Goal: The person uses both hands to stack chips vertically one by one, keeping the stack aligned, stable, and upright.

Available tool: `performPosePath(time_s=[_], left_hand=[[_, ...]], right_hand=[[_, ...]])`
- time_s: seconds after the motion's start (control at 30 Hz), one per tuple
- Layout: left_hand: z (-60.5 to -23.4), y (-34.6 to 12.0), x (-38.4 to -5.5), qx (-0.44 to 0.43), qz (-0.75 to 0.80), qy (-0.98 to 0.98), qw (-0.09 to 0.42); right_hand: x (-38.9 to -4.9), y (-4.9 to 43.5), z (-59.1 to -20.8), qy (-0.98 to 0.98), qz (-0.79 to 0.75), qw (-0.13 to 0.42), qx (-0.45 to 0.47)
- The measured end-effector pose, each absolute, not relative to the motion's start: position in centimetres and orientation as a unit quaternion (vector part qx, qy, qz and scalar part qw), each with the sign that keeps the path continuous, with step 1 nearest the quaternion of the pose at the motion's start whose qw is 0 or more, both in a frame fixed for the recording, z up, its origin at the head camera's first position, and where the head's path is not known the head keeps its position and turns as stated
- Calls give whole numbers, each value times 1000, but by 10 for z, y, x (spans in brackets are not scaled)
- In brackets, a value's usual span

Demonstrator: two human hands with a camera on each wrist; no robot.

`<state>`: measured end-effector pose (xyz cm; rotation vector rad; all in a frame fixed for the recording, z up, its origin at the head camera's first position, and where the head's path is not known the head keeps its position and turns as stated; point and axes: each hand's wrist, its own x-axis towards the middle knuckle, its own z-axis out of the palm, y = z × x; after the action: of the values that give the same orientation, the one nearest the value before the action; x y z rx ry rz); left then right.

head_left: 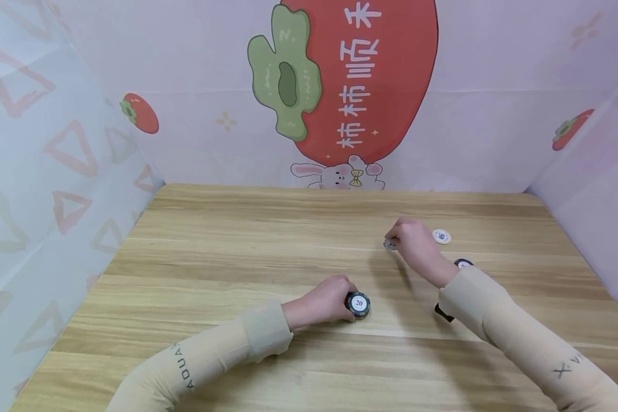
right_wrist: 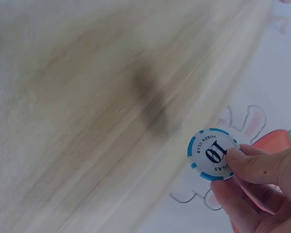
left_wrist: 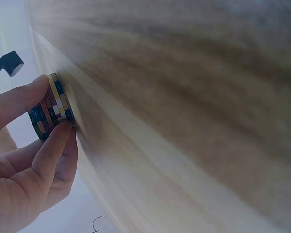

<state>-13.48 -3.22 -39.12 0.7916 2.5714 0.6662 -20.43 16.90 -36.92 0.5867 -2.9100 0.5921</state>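
My left hand [head_left: 325,300] grips a short stack of poker chips [head_left: 359,305] by its sides, low at the tabletop; the top chip reads 20. Edges of several colours show in that stack of chips [left_wrist: 53,107] in the left wrist view, between thumb and fingers. Farther back and to the right, my right hand [head_left: 416,247] pinches a single white and blue poker chip [right_wrist: 211,153] marked 10, held above the table. Just right of that hand lies a white poker chip [head_left: 442,236] marked 50. A dark-edged poker chip [head_left: 463,263] is partly hidden behind the right forearm.
The wooden table [head_left: 226,240] meets a printed cloth wall [head_left: 185,137] at the back, with more cloth at both sides. A small black object [head_left: 444,313] shows beside the right cuff; the sleeve may hide part of it.
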Motion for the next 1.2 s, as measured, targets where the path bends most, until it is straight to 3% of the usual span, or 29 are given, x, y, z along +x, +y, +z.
performPosePath(time_s=[0.8, 1.0, 1.2], left_hand=[[-393, -32, -137, 285, 242, 909, 184], [-393, -32, -136, 282, 243, 909, 189], [-391, -32, -136, 281, 241, 910, 189]], right_hand=[[-165, 156, -354, -928, 247, 94, 263], [-160, 156, -351, -923, 275, 71, 259], [-156, 156, -351, -920, 315, 8, 231]])
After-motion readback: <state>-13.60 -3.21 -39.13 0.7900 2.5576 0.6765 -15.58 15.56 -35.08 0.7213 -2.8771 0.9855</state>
